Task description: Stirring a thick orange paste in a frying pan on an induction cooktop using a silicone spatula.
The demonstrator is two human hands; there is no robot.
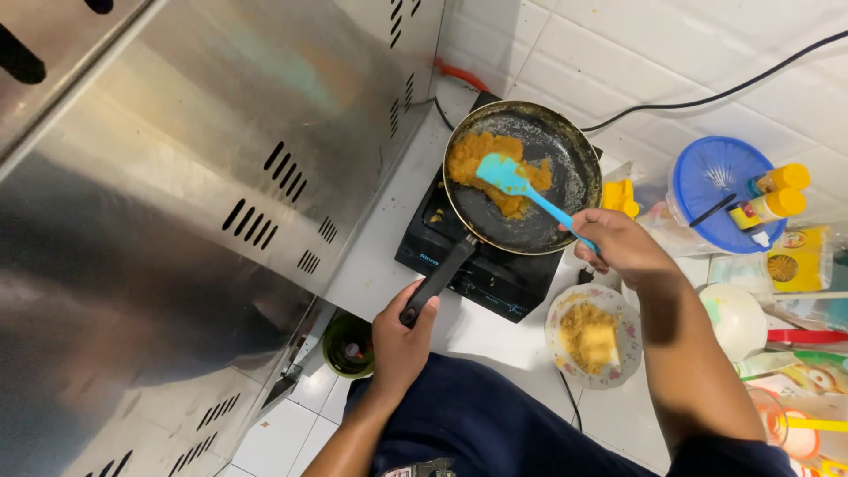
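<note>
Orange-yellow mash [488, 157] lies in the far half of a dark frying pan [565, 190], which sits on a black single-burner stove [481, 269] on the white desk [380, 265]. A blue spatula [521, 188] has its blade resting on the mash, with the handle slanting back toward the person. The right hand [618, 246] is closed around the end of the spatula handle, at the near rim of the pan. The left hand [399, 340] is wrapped tight on the pan's black handle [439, 278], just in front of the stove.

Between the two hands and slightly nearer the right one stands a patterned plate [623, 349] carrying a yellow crumbly portion. Beyond the right hand sits a small yellow container [621, 196], just beside the pan. Further out on the right-hand side are a blue round lid [715, 190], two bottles with yellow caps [770, 194] lying across it, a white bowl [738, 320] and assorted packets [795, 261]. A black cable [707, 97] runs along the white tiled wall above them. Beside the left hand a green cup [347, 346] stands at the foot of a large steel cabinet [194, 203] with vent slots.
</note>
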